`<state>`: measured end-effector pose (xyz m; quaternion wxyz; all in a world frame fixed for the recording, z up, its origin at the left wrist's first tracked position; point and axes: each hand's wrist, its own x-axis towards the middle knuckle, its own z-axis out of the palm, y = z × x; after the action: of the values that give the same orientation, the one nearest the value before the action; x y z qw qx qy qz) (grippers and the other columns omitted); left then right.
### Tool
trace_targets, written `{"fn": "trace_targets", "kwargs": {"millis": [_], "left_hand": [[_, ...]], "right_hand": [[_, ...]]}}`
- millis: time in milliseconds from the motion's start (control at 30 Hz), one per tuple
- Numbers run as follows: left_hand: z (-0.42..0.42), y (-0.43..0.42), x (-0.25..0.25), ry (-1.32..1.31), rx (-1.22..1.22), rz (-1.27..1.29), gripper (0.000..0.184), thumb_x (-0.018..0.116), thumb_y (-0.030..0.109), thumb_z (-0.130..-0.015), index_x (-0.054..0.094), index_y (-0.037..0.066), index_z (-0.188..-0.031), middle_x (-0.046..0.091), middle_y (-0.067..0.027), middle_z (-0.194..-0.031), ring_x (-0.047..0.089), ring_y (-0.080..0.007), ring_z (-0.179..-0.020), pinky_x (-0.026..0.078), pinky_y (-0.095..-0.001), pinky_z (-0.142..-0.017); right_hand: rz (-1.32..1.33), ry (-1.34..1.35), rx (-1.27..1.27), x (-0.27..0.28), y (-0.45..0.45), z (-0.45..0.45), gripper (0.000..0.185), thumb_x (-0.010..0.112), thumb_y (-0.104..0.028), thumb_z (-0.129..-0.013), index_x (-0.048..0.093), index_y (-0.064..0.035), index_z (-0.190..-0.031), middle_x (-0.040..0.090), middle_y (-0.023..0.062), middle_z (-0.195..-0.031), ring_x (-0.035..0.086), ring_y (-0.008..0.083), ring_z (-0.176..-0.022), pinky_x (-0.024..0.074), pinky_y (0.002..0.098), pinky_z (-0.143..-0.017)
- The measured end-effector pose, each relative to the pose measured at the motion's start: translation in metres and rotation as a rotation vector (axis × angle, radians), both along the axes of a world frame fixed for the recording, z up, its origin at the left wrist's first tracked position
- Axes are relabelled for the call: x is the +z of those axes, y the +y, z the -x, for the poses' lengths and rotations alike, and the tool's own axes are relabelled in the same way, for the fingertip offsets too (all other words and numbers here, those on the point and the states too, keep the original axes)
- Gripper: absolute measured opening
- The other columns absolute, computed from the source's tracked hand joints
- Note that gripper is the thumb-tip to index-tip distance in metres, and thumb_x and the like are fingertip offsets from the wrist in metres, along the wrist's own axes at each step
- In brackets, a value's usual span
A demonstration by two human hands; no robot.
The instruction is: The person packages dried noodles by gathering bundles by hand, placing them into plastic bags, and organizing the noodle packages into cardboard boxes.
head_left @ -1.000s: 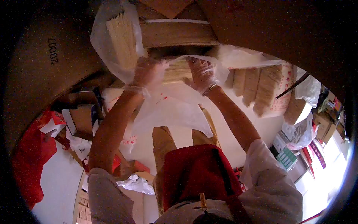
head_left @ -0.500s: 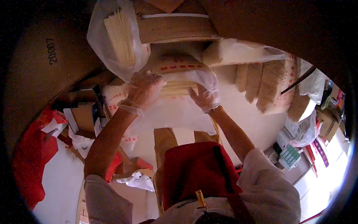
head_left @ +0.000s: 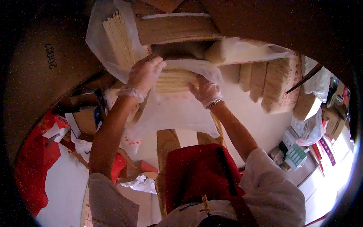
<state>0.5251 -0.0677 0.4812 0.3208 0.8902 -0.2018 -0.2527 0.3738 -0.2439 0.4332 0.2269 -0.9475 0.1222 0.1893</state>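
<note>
My left hand (head_left: 145, 73), in a clear plastic glove, is closed at the upper left edge of a clear plastic bag (head_left: 176, 113) with faint red print. Inside the bag lies a bundle of thin pale sticks (head_left: 176, 80); whether they are dried noodles or skewers I cannot tell. At the bundle's right end is my gloved right hand (head_left: 208, 92), its thumb in front and its fingers curled around behind, partly covered by the plastic. Another bag (head_left: 94, 36) with a similar bundle (head_left: 120, 38) stands just beyond my left hand.
Packed bundles with red print (head_left: 281, 83) stand at the right, behind a dark thin rod (head_left: 304, 78). Cardboard (head_left: 177, 28) lies at the back. An open box (head_left: 85, 119) and red material (head_left: 36, 162) are at the left. A green-and-white box (head_left: 295, 156) sits at the right.
My left hand has moved up slightly, and the red-printed plastic over the bundle has been drawn back, showing more of the sticks. My right hand has shifted slightly left.
</note>
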Motion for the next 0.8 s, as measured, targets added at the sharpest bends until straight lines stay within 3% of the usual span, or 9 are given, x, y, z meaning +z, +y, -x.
{"fn": "trace_targets", "kwargs": {"millis": [33, 100, 233, 300, 433, 533, 633, 700, 800], "left_hand": [[-0.002, -0.001, 0.003, 0.001, -0.001, -0.003, 0.022, 0.05, 0.026, -0.08, 0.054, 0.005, -0.08, 0.056, -0.0135, -0.075, 0.054, -0.0318, -0.074, 0.043, -0.0388, -0.068], [-0.011, -0.004, 0.008, 0.042, -0.039, -0.135, 0.029, 0.054, 0.028, -0.079, 0.06, 0.002, -0.09, 0.061, -0.0137, -0.085, 0.059, -0.0296, -0.08, 0.045, -0.0343, -0.072], [-0.013, -0.001, 0.008, 0.04, -0.017, -0.081, 0.028, 0.053, 0.03, -0.079, 0.06, 0.005, -0.09, 0.061, -0.0141, -0.083, 0.059, -0.0307, -0.078, 0.045, -0.035, -0.07], [-0.013, -0.001, 0.009, 0.062, -0.055, -0.084, 0.023, 0.048, 0.029, -0.081, 0.053, 0.006, -0.078, 0.056, -0.0155, -0.074, 0.054, -0.0342, -0.073, 0.042, -0.0402, -0.065], [-0.011, -0.002, 0.007, 0.141, -0.068, -0.066, 0.023, 0.049, 0.029, -0.08, 0.053, 0.006, -0.078, 0.056, -0.0155, -0.074, 0.053, -0.0348, -0.073, 0.042, -0.0404, -0.065], [-0.007, -0.003, 0.003, 0.122, -0.054, -0.08, 0.023, 0.048, 0.029, -0.08, 0.053, 0.006, -0.078, 0.056, -0.0158, -0.075, 0.053, -0.0353, -0.074, 0.042, -0.0409, -0.065], [-0.009, -0.003, 0.0, 0.049, -0.091, -0.049, 0.024, 0.048, 0.029, -0.08, 0.053, 0.006, -0.077, 0.057, -0.0156, -0.076, 0.053, -0.0355, -0.075, 0.042, -0.041, -0.065], [-0.012, -0.004, -0.002, 0.016, -0.087, -0.009, 0.025, 0.049, 0.03, -0.08, 0.053, 0.005, -0.076, 0.057, -0.0153, -0.076, 0.054, -0.0351, -0.074, 0.042, -0.0409, -0.065], [-0.019, 0.005, 0.0, 0.034, -0.08, 0.0, 0.026, 0.05, 0.03, -0.079, 0.053, 0.004, -0.075, 0.057, -0.0151, -0.074, 0.054, -0.0345, -0.072, 0.042, -0.0403, -0.064]], "right_hand": [[-0.003, 0.001, -0.001, 0.003, 0.001, -0.001, 0.041, 0.049, -0.04, -0.077, 0.049, -0.0201, -0.112, 0.052, 0.0077, -0.109, 0.042, 0.031, -0.104, 0.0243, 0.0509, -0.092], [-0.081, -0.051, 0.01, 0.009, 0.001, -0.007, 0.052, 0.048, -0.043, -0.079, 0.043, -0.008, -0.117, 0.054, 0.0175, -0.106, 0.053, 0.0334, -0.093, 0.043, 0.0408, -0.079], [-0.046, -0.119, 0.084, -0.003, -0.003, -0.005, 0.048, 0.047, -0.042, -0.08, 0.046, -0.0077, -0.114, 0.054, 0.0164, -0.106, 0.053, 0.0323, -0.094, 0.0429, 0.0412, -0.079], [-0.035, -0.023, 0.063, -0.002, -0.003, -0.006, 0.037, 0.041, -0.038, -0.083, 0.046, -0.0236, -0.116, 0.05, 0.0087, -0.115, 0.046, 0.0338, -0.103, 0.0332, 0.0529, -0.087], [-0.181, 0.128, 0.022, -0.006, -0.009, -0.022, 0.035, 0.038, -0.037, -0.085, 0.048, -0.0209, -0.114, 0.052, 0.0087, -0.112, 0.052, 0.0325, -0.097, 0.0422, 0.0504, -0.076], [0.001, 0.018, 0.288, -0.012, -0.007, -0.03, 0.037, 0.037, -0.043, -0.084, 0.052, -0.0174, -0.107, 0.056, 0.0117, -0.105, 0.055, 0.0318, -0.093, 0.0456, 0.047, -0.071], [-0.019, 0.187, 0.146, -0.007, -0.003, -0.04, 0.041, 0.038, -0.046, -0.083, 0.053, -0.0154, -0.105, 0.057, 0.0147, -0.098, 0.055, 0.0327, -0.092, 0.0458, 0.0458, -0.07], [0.066, 0.372, 0.075, 0.001, -0.001, -0.045, 0.043, 0.056, -0.044, -0.073, 0.05, -0.011, -0.101, 0.06, 0.0121, -0.088, 0.057, 0.0296, -0.083, 0.0435, 0.0417, -0.071], [0.085, 0.094, 0.202, 0.007, 0.006, -0.041, 0.043, 0.056, -0.043, -0.073, 0.05, -0.0098, -0.1, 0.059, 0.014, -0.088, 0.057, 0.0291, -0.083, 0.0436, 0.042, -0.069]]}}
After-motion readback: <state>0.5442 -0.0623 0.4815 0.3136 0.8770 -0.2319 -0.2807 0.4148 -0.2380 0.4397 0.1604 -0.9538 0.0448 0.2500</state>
